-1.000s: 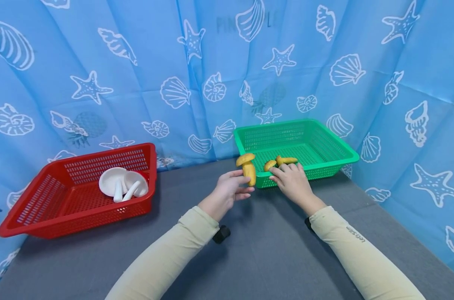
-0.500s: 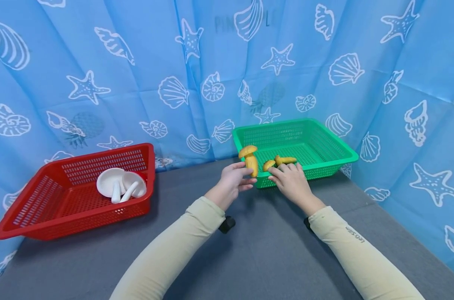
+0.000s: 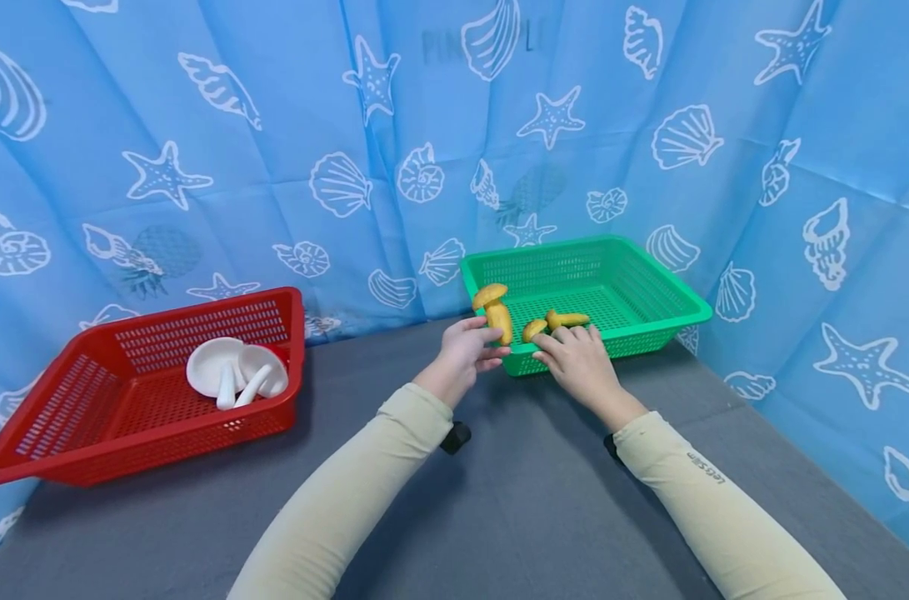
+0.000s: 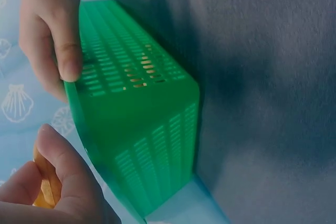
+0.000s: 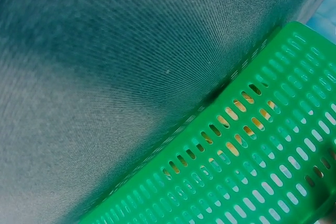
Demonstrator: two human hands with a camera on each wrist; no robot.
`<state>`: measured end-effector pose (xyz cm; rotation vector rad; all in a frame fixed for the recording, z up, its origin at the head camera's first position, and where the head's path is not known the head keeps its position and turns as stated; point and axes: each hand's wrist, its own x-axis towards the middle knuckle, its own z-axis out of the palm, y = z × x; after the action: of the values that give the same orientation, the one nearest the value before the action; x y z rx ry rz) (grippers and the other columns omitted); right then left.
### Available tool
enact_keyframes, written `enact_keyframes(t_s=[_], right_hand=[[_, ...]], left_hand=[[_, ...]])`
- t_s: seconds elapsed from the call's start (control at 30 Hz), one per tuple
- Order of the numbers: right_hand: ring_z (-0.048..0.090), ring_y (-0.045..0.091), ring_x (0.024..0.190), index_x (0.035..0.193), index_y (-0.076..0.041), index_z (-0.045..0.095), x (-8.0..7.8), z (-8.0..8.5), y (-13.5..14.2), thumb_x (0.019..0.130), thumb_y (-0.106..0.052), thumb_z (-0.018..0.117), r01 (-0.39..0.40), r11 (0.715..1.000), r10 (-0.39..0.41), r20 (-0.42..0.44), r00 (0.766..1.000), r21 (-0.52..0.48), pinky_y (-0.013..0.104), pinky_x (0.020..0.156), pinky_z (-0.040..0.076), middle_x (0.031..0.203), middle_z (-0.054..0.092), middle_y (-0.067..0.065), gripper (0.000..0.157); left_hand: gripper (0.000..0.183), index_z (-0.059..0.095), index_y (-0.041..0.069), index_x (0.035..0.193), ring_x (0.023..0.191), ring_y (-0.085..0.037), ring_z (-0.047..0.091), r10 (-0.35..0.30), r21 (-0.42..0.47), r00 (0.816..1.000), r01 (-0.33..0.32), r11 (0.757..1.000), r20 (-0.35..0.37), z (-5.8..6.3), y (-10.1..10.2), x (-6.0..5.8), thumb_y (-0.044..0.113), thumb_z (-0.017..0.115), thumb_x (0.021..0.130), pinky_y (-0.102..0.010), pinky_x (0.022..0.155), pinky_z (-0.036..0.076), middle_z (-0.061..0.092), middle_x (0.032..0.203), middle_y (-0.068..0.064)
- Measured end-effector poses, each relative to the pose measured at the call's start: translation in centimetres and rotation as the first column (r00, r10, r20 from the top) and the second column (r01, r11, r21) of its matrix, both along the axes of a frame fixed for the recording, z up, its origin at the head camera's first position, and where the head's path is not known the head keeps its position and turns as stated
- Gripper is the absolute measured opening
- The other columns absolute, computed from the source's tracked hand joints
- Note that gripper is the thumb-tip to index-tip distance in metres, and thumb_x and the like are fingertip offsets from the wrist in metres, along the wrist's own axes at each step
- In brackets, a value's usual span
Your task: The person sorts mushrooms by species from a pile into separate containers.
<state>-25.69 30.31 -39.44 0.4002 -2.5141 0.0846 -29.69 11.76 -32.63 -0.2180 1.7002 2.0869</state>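
My left hand (image 3: 465, 354) pinches a yellow mushroom (image 3: 499, 323), cap up, by its stem at the left front corner of the green basket (image 3: 652, 329). In the left wrist view, part of that mushroom (image 4: 48, 184) shows between thumb and fingers. My right hand (image 3: 580, 364) grips the basket's front rim; the left wrist view shows its thumb (image 4: 69, 61) outside and fingers over the rim. Two more yellow mushrooms, a short one (image 3: 534, 330) and a longer one (image 3: 568, 319), lie inside by the front wall. Through the slots the right wrist view shows yellow patches.
A red basket (image 3: 142, 437) stands at the left with two white, round-headed pieces (image 3: 214, 367) with stalk-like handles inside. Both baskets stand on a grey cloth-covered table (image 3: 514, 500). A blue shell-patterned curtain (image 3: 274, 167) hangs close behind and along the right.
My left hand has raised the yellow mushroom a little and brought it nearer to the green basket's left front corner. The right hand stays on the rim. The head view has shifted slightly.
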Motion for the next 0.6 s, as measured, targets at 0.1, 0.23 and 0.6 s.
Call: enact_keyframes(t_s=[0.1,0.23,0.6], right_hand=[[0.058,0.044,0.093,0.113,-0.008,0.068,0.0,0.0,0.0,0.086,-0.023,0.071,0.005,1.000,-0.005,0.016,1.000,0.004,0.070,0.093,0.037,0.096,0.063,0.019,0.031],[0.058,0.042,0.092,0.114,-0.009,0.068,0.0,0.0,0.0,0.085,-0.024,0.071,0.010,1.000,-0.011,0.030,1.000,0.016,0.069,0.094,0.037,0.095,0.063,0.017,0.033],[0.057,0.045,0.095,0.113,-0.008,0.068,-0.1,-0.1,0.0,0.087,-0.024,0.072,0.008,1.000,-0.007,0.025,1.000,-0.010,0.071,0.094,0.035,0.097,0.063,0.019,0.031]], left_hand=[[0.047,0.052,0.006,0.137,0.058,-0.012,0.063,0.005,-0.012,1.000,-0.006,1.000,-0.013,-0.1,0.2,-0.4,0.003,0.065,0.092,-0.021,0.050,0.051,0.063,0.119,-0.018],[0.045,0.053,0.005,0.136,0.058,-0.013,0.063,0.013,-0.029,0.999,-0.014,0.999,-0.039,-0.1,0.6,-1.0,0.003,0.064,0.092,-0.020,0.050,0.050,0.063,0.121,-0.019],[0.038,0.059,0.000,0.129,0.058,-0.013,0.063,0.034,-0.109,0.995,-0.045,0.993,-0.097,-0.3,1.9,-2.0,0.003,0.066,0.092,-0.020,0.049,0.050,0.066,0.111,-0.018]])
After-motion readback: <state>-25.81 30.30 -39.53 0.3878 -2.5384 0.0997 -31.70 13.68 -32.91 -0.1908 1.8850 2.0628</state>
